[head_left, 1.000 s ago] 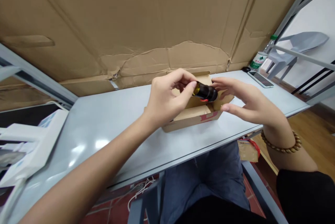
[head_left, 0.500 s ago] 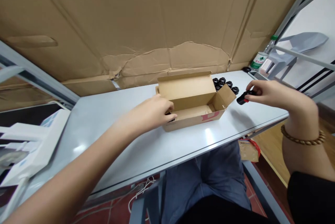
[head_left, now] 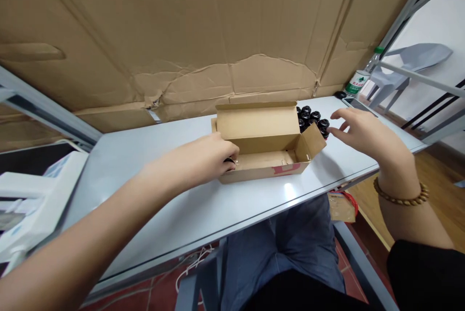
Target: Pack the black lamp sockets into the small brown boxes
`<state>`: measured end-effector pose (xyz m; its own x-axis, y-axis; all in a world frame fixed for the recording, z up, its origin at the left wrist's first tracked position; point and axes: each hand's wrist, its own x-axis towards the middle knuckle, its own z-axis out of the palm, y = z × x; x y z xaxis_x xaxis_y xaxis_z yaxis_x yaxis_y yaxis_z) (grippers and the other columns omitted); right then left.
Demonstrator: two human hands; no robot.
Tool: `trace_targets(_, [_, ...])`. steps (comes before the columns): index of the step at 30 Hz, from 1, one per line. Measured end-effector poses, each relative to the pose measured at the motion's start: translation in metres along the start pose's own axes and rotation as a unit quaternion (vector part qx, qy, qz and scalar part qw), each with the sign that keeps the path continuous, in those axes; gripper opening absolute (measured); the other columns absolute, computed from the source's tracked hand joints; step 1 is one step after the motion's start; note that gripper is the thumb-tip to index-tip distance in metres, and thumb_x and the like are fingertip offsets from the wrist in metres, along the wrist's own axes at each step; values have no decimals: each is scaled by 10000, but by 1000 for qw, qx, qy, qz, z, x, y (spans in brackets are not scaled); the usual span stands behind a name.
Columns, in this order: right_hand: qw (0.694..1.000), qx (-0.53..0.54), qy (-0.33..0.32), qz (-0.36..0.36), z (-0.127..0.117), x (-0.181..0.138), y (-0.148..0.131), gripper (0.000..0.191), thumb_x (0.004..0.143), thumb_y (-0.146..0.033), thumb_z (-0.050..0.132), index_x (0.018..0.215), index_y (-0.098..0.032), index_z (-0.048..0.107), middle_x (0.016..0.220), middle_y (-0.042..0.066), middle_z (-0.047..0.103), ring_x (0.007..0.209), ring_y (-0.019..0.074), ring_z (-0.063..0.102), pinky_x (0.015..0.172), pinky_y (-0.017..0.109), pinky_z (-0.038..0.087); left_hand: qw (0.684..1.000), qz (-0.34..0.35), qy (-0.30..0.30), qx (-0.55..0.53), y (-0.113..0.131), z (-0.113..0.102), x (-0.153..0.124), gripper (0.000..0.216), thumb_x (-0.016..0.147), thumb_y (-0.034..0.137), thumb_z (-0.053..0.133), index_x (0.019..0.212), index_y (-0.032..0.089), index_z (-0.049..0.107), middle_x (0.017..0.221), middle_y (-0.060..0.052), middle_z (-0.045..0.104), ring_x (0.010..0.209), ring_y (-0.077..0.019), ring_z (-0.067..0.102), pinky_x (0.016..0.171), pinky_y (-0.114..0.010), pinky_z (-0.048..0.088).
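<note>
An open cardboard box [head_left: 261,171] with red print lies lengthwise on the white table, its lid flap raised at the back. My left hand [head_left: 216,156] reaches into the box's left end. Its fingers are closed on a small black object [head_left: 229,160], mostly hidden by them. Beyond the box's right end stands a cluster of several glossy black cylindrical pieces [head_left: 313,118] with round tops, partly hidden behind the side flap. My right hand [head_left: 358,129] is just right of this cluster, thumb and fingers apart, holding nothing.
A large cardboard sheet [head_left: 189,25] walls off the back. At the far right are a water bottle [head_left: 358,81], a phone [head_left: 359,105] and a small round black item [head_left: 340,94]. A white device [head_left: 43,204] stands at the left. Metal posts frame both sides of the table [head_left: 189,219].
My right hand has let go of the black cylinder with a red detail, which now stands at the near side of the cluster. My left hand stays at the box's left end.
</note>
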<state>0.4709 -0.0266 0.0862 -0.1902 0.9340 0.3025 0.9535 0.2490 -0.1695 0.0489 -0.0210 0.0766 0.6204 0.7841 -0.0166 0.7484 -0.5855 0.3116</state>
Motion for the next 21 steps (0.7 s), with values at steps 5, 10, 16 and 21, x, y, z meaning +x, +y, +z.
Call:
trace_targets(5, [946,150,129,-256,-8,-33,-73,110,1107,-267,598,1130,-283,704,1068,75,786,909,259,764,848,430,624,998,-31,-59,6,20,-13,10,170,979,264,643,864,256,767,838,-30,807,752,-229,713,660,-325,441])
trace_targets(10, [939,143,-17,-312,25,-25,-129,272,1123,-324,624,1358,-197,670,1279,175,796,1082,324,798,867,454,658,999,-12,12,-31,52,-25,20,63,988,289,631,938,250,633,751,28,794,626,-189,666,632,-298,411])
trace_targets(16, [936,205,-135,-253,53,2,-138,595,1043,-300,757,1578,-166,532,1071,125,854,884,297,804,684,348,575,992,-24,56,-110,61,-18,27,137,985,321,628,973,268,503,713,41,764,648,-203,702,633,-294,444])
trace_targets(21, [944,215,-63,-243,21,-13,-117,361,1056,-253,687,1415,-214,672,1135,118,846,890,276,808,772,396,627,968,2,37,-250,50,0,6,480,1042,565,645,1395,265,520,1157,-75,839,999,-258,816,830,-368,623])
